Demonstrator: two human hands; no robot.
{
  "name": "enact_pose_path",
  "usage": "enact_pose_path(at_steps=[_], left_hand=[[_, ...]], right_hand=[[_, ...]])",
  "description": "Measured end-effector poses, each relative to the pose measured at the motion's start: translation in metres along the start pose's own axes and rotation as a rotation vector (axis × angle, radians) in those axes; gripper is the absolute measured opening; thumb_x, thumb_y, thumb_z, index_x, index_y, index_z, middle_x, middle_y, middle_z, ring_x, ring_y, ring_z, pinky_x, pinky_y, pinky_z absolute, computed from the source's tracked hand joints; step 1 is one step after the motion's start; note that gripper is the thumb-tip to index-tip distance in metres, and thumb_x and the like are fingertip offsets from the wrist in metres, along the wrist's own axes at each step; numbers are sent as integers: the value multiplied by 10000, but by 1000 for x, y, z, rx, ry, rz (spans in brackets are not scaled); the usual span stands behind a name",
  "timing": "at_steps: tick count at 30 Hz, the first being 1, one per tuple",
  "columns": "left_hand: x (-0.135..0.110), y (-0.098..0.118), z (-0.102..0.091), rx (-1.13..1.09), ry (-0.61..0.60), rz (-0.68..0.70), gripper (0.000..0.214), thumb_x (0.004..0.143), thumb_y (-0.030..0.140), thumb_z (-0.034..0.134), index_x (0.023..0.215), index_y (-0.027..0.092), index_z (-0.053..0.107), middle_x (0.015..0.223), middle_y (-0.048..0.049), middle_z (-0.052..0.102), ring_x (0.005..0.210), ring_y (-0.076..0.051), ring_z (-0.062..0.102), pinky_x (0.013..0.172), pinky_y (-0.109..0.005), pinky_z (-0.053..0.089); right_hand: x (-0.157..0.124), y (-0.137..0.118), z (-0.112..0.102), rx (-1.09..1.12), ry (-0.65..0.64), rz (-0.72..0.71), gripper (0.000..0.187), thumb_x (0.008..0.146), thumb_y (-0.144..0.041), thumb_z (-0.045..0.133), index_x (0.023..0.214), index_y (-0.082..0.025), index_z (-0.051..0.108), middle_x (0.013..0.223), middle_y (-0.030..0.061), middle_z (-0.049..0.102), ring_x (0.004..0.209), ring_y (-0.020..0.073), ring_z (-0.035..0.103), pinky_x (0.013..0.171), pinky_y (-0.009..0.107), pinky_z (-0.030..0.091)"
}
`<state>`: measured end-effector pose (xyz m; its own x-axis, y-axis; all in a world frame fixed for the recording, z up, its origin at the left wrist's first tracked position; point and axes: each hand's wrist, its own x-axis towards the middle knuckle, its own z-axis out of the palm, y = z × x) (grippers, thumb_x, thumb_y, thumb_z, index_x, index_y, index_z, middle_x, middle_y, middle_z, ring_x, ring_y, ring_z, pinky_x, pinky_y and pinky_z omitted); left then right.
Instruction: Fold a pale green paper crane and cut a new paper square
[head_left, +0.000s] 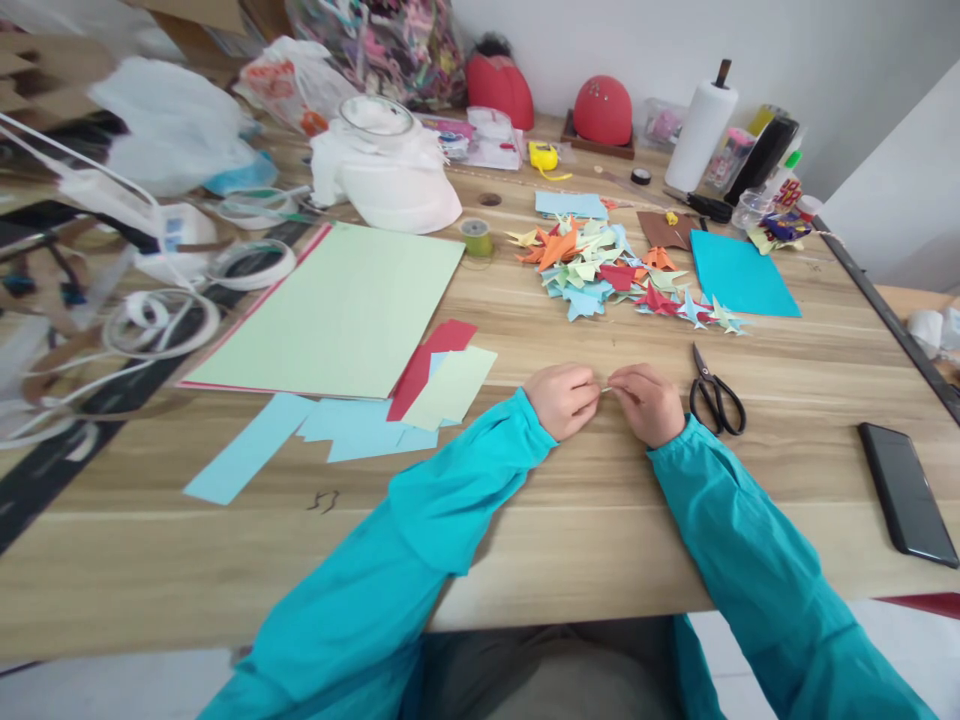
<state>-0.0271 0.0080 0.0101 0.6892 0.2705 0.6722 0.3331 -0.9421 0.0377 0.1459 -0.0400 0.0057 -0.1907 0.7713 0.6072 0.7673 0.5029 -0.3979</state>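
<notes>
My left hand and my right hand rest close together on the wooden table, fingertips pinched toward each other. Between them shows a thin pale sliver, most likely a small piece of paper, mostly hidden by the fingers. Both arms wear teal sleeves. Black scissors lie just right of my right hand. A heap of folded paper cranes in several colours sits beyond the hands.
A large pale green sheet lies to the left, with red, green and blue paper scraps nearby. A black phone is at the right edge. Tape rolls, bags, a paper towel roll and clutter fill the back.
</notes>
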Motion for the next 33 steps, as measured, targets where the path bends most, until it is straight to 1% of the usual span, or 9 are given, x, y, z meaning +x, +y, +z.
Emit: enact_pose_path(at_steps=[4,7,11,15,20,23,26,30,33], left_hand=[[0,-1,-1,4,9,-8,234,812,186,443,663,153,620,614,-37,566,569,-125,479,534,-241,386],[0,-1,-1,6,-3,-17,236,812,190,442,664,154,623,615,-37,568,570,-126,482,535,-242,389],[-1,-2,-1,4,-22,-23,247,818,200,435,667,155,626,626,-39,573,579,-127,491,542,-243,395],[-2,-2,0,-17,-24,-22,238,811,203,444,670,154,630,630,-39,579,587,-126,501,540,-243,397],[-2,-1,0,-11,-31,-45,252,832,267,447,712,163,642,639,-40,579,585,-128,504,536,-255,388],[-2,-2,1,4,-37,-31,267,845,279,441,714,167,645,645,-43,579,589,-129,501,540,-263,376],[-2,-4,1,21,-46,-5,289,853,248,423,677,166,636,626,-45,571,578,-132,483,532,-274,352],[-2,-4,0,27,-43,-7,301,855,224,411,650,165,624,592,-38,547,548,-131,442,516,-283,317],[-1,-4,-1,16,-45,-17,298,854,217,409,652,166,621,594,-38,545,553,-132,435,519,-281,314]], right_hand=[[-2,3,0,6,19,44,132,794,-159,533,869,-181,639,862,88,663,837,196,614,733,312,529],[-2,1,1,3,-11,-12,157,786,-170,553,922,-173,632,894,97,655,867,206,600,754,325,523],[-1,-1,1,-2,-32,-63,114,821,-214,539,847,-183,646,852,85,660,827,192,595,743,314,516],[0,-2,-1,-21,-57,-65,172,843,-223,509,756,-180,651,776,74,658,756,174,592,695,286,507],[1,-3,-4,-48,-105,-60,222,847,-227,487,700,-185,647,723,68,645,710,168,587,657,272,496],[0,-3,-3,-56,-108,-42,230,843,-235,491,683,-186,648,714,70,646,696,169,591,645,273,496],[-1,-3,-1,-47,-90,-8,190,834,-249,516,724,-193,661,738,66,658,709,168,603,652,272,503],[-3,-2,1,-21,-61,32,122,803,-260,566,849,-200,661,846,73,671,809,184,616,698,284,512],[-2,-1,0,-21,-67,22,120,802,-254,566,856,-199,658,860,76,669,828,189,611,712,295,514]])
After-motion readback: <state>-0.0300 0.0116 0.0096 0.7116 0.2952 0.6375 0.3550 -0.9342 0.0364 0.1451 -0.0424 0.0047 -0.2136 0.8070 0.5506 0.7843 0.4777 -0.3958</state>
